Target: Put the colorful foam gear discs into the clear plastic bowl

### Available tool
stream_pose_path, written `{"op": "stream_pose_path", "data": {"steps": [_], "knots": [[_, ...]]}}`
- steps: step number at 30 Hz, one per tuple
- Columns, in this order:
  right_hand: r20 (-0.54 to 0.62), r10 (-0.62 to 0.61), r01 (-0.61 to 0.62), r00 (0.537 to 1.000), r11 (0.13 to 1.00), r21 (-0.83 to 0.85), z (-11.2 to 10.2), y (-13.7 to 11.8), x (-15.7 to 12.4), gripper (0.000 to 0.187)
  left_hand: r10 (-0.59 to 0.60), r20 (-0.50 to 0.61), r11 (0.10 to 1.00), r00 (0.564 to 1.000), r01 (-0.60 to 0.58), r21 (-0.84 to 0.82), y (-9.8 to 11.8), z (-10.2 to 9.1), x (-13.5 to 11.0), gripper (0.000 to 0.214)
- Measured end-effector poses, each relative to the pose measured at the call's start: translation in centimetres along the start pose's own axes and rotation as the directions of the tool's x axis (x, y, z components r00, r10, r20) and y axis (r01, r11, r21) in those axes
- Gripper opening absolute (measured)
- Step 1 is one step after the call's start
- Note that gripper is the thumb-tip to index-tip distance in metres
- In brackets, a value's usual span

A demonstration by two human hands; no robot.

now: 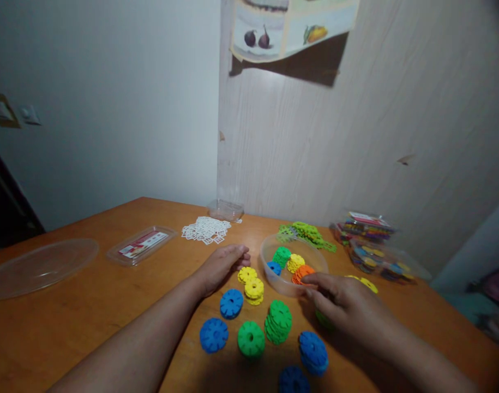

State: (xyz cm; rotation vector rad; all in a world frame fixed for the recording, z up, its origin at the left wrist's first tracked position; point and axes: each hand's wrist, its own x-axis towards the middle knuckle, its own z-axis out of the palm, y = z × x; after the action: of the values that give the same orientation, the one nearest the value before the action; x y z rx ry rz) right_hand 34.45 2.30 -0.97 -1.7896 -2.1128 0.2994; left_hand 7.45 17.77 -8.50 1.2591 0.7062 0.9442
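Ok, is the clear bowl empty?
No, the clear bowl holds green, blue, yellow and orange discs, with the right hand at its near rim.

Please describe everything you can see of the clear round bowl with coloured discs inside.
The bowl is round, shallow and of clear plastic, without a lid. It stands upright on the wooden table. Inside lie green discs, yellow discs, a blue disc and orange discs, all toothed. The right hand reaches its near rim with its fingertips, by the orange discs; whether it grips is unclear.
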Motion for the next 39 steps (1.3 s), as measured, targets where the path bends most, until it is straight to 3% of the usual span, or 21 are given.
{"op": "stream_pose_path", "data": {"steps": [8, 16, 22, 28, 33, 39], "knots": [[-0.253, 0.083, -0.056, 0.964, 0.992, 0.110, -1.7, 2.3, -0.6, 0.042, 0.002, -0.008, 1.000, 1.000, -0.002, -0.001, -0.2, -0.2, 0.3, 0.049], [-0.366, 0.068, -0.049, 0.928, 0.997, 0.062, -2.3, 2.1, -0.5, 0.031, 0.010, -0.026, 1.000, 1.000, -0.010, -0.011, 0.0, 0.1, 0.2, 0.051], [-0.448, 0.098, -0.035, 0.889, 0.988, 0.148, -2.8, 1.6, -1.0, 0.026, 0.013, -0.027, 1.000, 1.000, -0.014, -0.025, 0.3, 0.4, 0.2, 0.052], [-0.521, 0.170, -0.082, 0.837, 0.979, 0.189, -2.2, 4.0, -0.9, 0.022, 0.010, -0.028, 1.000, 1.000, -0.011, -0.011, 0.3, 0.2, 0.3, 0.054], [-0.452, 0.164, -0.118, 0.877, 0.985, 0.130, -1.7, 6.6, -0.7, 0.020, 0.015, -0.031, 1.000, 0.999, -0.015, -0.019, 0.1, 0.0, 0.4, 0.053], [-0.225, 0.119, -0.089, 0.967, 0.986, 0.138, -2.3, 7.0, -1.4, 0.018, 0.005, -0.031, 1.000, 1.000, -0.006, -0.027, 0.1, -0.2, 0.4, 0.051]]}}
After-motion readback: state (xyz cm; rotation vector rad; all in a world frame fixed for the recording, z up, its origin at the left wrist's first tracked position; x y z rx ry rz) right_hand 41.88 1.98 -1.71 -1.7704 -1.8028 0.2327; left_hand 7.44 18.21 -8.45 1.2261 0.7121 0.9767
